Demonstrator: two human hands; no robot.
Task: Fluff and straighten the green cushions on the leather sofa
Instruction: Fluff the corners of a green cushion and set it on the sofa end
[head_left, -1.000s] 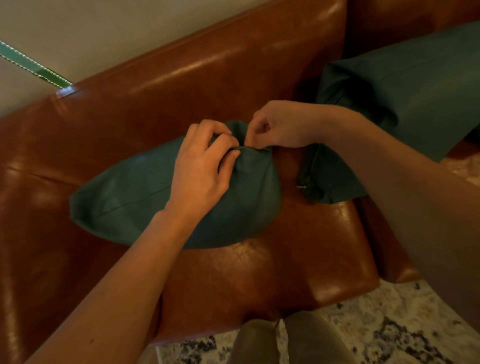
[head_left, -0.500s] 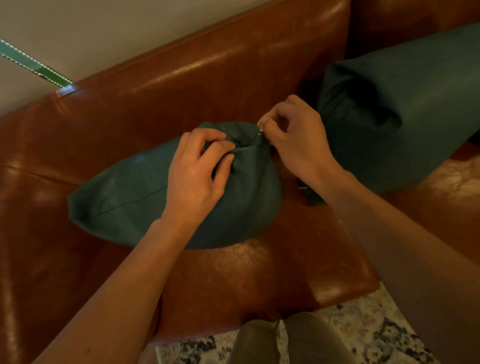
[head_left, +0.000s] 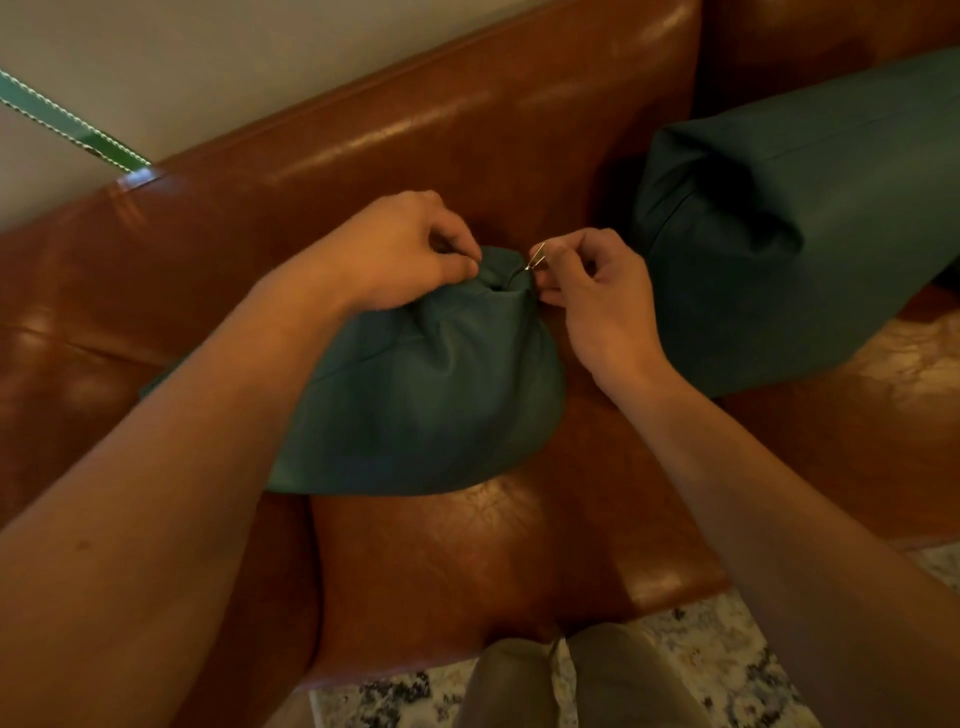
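Observation:
A green cushion lies on the seat of the brown leather sofa, its top corner bunched up. My left hand pinches the fabric at that corner. My right hand pinches the small metal zip pull at the same corner. My left forearm hides the cushion's left half. A second green cushion leans against the sofa back at the right, apart from both hands.
The sofa back rises behind the cushions, with a pale wall above it. A green strap runs down to the sofa's top edge at the left. A patterned rug and my trouser legs lie below the seat edge.
My left hand has shifted up from the cushion's face to its top corner. My right hand has dropped lower and pulled the zip pull rightward. The view has moved closer.

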